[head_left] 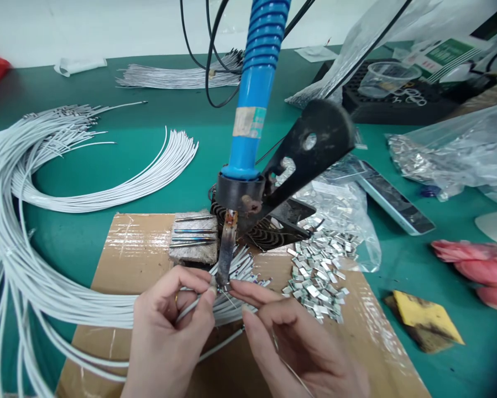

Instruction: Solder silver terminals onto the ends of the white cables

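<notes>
A blue-handled soldering iron (254, 83) hangs in a black stand (310, 152), its tip pointing down at my fingers. My left hand (171, 326) is closed in a pinch on the end of a white cable (189, 310), right beside the tip. My right hand (293, 342) has its index fingertip at the tip's other side, and a thin solder wire (292, 371) runs through its fingers. A tiny shiny metal piece sits at the tip; my fingers partly cover it. More cable ends (242, 265) lie just behind.
A large bundle of white cables (66, 287) curves in from the left across a cardboard sheet (127, 237). Small metal tabs (318, 282) are heaped at right. A grey block with metal rods (194, 237), a phone (397, 199) and a yellow sponge (428, 318) lie around.
</notes>
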